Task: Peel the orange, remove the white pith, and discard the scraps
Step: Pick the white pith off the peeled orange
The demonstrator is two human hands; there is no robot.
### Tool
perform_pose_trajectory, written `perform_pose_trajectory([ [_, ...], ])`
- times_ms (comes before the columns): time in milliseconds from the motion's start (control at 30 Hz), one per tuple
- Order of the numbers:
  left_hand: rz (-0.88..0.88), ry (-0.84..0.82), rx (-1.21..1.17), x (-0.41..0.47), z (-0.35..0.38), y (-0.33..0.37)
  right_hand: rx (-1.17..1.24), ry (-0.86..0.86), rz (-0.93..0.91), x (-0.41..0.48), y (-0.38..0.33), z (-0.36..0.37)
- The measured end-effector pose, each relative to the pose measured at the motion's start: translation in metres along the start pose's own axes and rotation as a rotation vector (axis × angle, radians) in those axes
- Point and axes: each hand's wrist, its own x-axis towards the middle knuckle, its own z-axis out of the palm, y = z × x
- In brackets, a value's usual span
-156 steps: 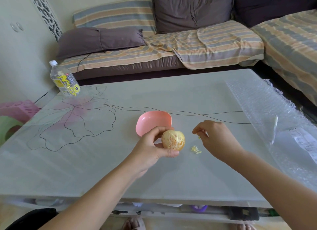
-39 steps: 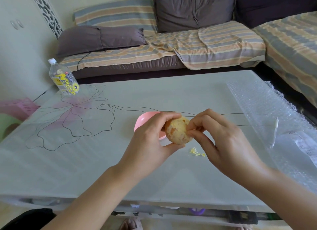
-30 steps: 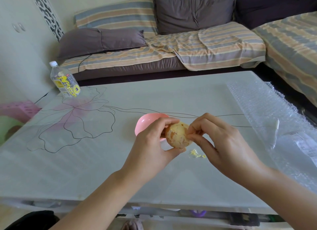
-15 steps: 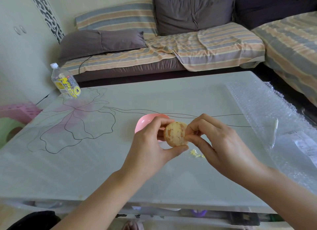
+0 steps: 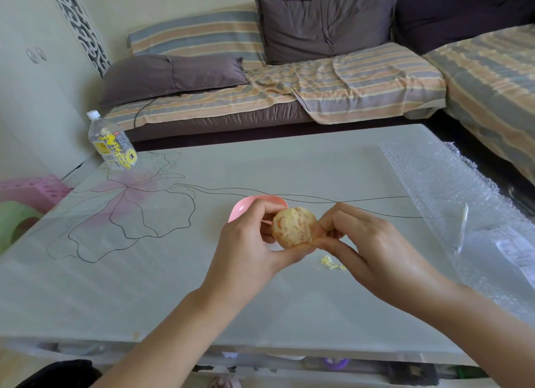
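I saw the left hand [image 5: 249, 243] curled round the orange [image 5: 292, 227], with the thumb below and the fingers on top. It held the fruit up over the desk [image 5: 289, 161]. The right hand [image 5: 373, 248] pinched the right side of the orange with its thumb and fingertips. I could not tell if it had a bit of white skin or just the fruit. The orange was mostly peeled, with pale patches on it. It was in the air between the two hands, near the middle of the desk.

Just under the right hand, a few small yellow scraps [image 5: 330, 263] lay on the desk. Behind the left hand sat a pink bowl [image 5: 240, 209], partly hidden by the fingers. A sheet of bubble wrap [image 5: 443, 185] covered the right side of the desk. A clear bottle [image 5: 114, 145] with a yellow label and a white cap stood at the far left corner. A flower [image 5: 130, 208] was drawn on the desk top. Past the desk was a sofa [image 5: 362, 77] with striped covers and grey pillows [image 5: 318, 19].
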Motion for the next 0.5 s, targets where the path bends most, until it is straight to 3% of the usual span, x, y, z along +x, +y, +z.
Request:
perform_pose_trajectory([
  [133,-0.031,0.036,0.000,0.002,-0.004,-0.002,0.055,-0.036,0.044,-0.001,0.001,0.000],
  [300,-0.087,-0.096,-0.019,0.002,-0.006,-0.014,0.082,0.055,0.276,0.003,0.020,-0.004],
  [400,-0.201,-0.181,-0.123,0.000,-0.001,-0.022,0.050,0.075,0.414,0.006,0.034,-0.001],
  [500,-0.420,-0.241,-0.324,-0.002,0.003,-0.030,0.009,0.052,0.519,0.006,0.042,0.004],
])
